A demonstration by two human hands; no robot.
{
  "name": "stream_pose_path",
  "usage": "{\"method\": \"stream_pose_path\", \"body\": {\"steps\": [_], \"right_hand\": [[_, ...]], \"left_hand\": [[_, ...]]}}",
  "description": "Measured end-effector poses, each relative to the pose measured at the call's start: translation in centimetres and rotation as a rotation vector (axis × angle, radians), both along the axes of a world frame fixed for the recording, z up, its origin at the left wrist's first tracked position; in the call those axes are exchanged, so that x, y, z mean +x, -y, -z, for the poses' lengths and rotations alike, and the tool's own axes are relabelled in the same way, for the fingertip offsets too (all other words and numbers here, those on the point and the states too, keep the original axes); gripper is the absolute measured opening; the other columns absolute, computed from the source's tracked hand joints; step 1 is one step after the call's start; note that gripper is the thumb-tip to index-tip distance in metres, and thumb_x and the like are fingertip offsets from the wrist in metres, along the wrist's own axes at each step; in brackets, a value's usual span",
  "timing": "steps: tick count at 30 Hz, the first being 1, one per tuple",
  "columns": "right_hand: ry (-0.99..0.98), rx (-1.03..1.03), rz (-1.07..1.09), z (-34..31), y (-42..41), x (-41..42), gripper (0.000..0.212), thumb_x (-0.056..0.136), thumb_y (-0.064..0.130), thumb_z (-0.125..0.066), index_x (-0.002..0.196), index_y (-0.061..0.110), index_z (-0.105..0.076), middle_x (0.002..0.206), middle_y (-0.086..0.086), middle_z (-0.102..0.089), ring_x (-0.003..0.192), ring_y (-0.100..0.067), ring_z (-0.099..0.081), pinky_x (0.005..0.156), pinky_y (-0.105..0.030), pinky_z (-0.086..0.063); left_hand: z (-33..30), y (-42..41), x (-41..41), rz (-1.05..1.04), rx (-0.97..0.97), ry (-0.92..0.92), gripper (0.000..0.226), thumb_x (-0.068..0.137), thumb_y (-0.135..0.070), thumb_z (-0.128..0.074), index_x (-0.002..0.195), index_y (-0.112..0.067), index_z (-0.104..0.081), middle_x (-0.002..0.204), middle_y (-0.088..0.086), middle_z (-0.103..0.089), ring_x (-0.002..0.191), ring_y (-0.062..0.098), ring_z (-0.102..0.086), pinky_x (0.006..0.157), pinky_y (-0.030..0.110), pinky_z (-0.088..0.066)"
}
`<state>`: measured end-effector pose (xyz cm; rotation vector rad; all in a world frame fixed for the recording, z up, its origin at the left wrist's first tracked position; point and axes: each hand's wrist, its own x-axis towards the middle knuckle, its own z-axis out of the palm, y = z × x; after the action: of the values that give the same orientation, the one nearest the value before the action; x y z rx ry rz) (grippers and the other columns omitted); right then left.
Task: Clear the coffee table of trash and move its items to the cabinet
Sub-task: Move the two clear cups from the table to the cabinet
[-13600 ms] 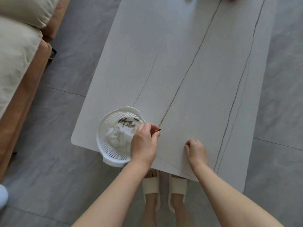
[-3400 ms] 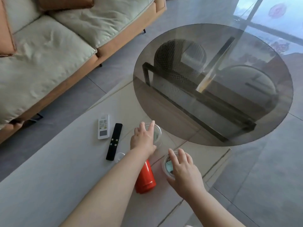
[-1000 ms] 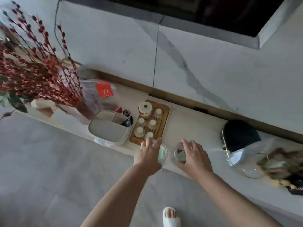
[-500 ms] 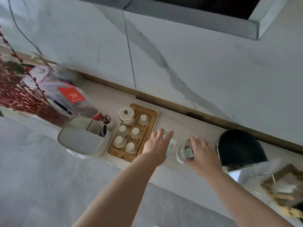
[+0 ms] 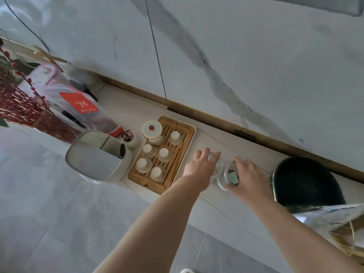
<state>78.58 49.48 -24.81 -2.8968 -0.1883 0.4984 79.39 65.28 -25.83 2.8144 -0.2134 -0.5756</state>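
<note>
Because the bamboo tea tray [image 5: 155, 174] fills the space to the left, I hold both glass jars over bare counter [image 5: 216, 134] beside it: my left hand [image 5: 201, 166] grips one glass jar [image 5: 217, 168] from above, my right hand [image 5: 248, 178] the other glass jar [image 5: 226, 176] (side by side, nearly touching).

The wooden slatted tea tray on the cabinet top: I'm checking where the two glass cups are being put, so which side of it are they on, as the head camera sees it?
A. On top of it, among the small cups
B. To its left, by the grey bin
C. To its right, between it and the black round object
C: the two clear glass cups, under the left hand and the right hand, sit right of the wooden slatted tea tray and left of the black round object.
</note>
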Motion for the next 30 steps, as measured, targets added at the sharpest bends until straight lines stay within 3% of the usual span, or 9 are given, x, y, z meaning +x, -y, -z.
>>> {"method": "stream_pose_path", "body": {"steps": [11,14,19,23,25,27,30], "right_hand": [[-0.043,0.027,0.020,1.6,0.9,-0.1,0.085,0.073,0.043,-0.068,0.142,0.021,-0.024,0.140,-0.007,-0.040,0.128,-0.025,-0.038,0.097,-0.039,-0.046],[-0.049,0.006,0.012,1.9,1.0,-0.1,0.087,0.074,0.043,-0.069,0.144,0.021,-0.021,0.146,-0.010,-0.033,0.133,-0.026,-0.033,0.099,-0.039,-0.045],[-0.086,-0.042,-0.007,1.7,0.7,-0.3,0.088,0.078,0.045,-0.065,0.146,0.022,-0.014,0.155,-0.012,-0.016,0.143,-0.031,-0.015,0.107,-0.041,-0.035],[-0.053,-0.080,-0.056,-0.3,0.0,-0.4,0.078,0.084,0.043,-0.060,0.145,0.019,-0.019,0.156,-0.010,-0.017,0.143,-0.029,-0.016,0.110,-0.039,-0.032],[-0.047,-0.089,-0.080,-1.3,-0.5,-0.9,0.071,0.086,0.043,-0.057,0.144,0.019,-0.022,0.153,-0.007,-0.024,0.142,-0.026,-0.020,0.109,-0.036,-0.033],[-0.017,-0.082,-0.108,-2.5,-0.7,-1.6,0.064,0.088,0.042,-0.055,0.141,0.019,-0.028,0.147,-0.002,-0.035,0.137,-0.021,-0.028,0.107,-0.032,-0.035],[-0.023,-0.098,-0.185,-5.0,-2.3,-3.7,0.044,0.091,0.040,-0.049,0.130,0.022,-0.041,0.134,0.004,-0.050,0.126,-0.016,-0.042,0.101,-0.028,-0.037]], "left_hand": [[1.0,1.2,0.1,-0.018,-0.007,-0.014,0.095,0.076,-0.009,-0.072,0.147,-0.030,-0.013,0.150,0.008,-0.017,0.135,0.031,-0.021,0.092,0.043,-0.050],[1.4,1.3,0.4,-0.013,-0.011,-0.037,0.096,0.077,-0.008,-0.071,0.148,-0.030,-0.011,0.155,0.007,-0.010,0.141,0.032,-0.012,0.098,0.046,-0.047],[1.2,1.2,-0.3,-0.009,0.005,-0.098,0.094,0.080,-0.005,-0.067,0.149,-0.031,-0.007,0.158,0.008,0.007,0.146,0.033,0.006,0.114,0.053,-0.025],[-0.1,0.3,-1.8,-0.016,0.070,-0.092,0.088,0.083,-0.008,-0.063,0.149,-0.028,-0.008,0.159,0.009,0.007,0.146,0.033,0.006,0.118,0.054,-0.007],[-1.4,-0.5,-3.0,-0.031,0.082,-0.107,0.084,0.085,-0.012,-0.062,0.149,-0.026,-0.009,0.159,0.010,0.000,0.146,0.033,0.000,0.119,0.054,-0.007],[-2.8,-1.0,-4.0,-0.059,0.080,-0.153,0.077,0.087,-0.021,-0.061,0.148,-0.024,-0.014,0.155,0.010,-0.019,0.144,0.031,-0.014,0.118,0.054,-0.011],[-5.7,-2.7,-6.7,-0.125,0.098,-0.203,0.053,0.091,-0.034,-0.053,0.138,-0.018,-0.036,0.135,0.007,-0.050,0.132,0.029,-0.039,0.116,0.051,-0.019]]}}
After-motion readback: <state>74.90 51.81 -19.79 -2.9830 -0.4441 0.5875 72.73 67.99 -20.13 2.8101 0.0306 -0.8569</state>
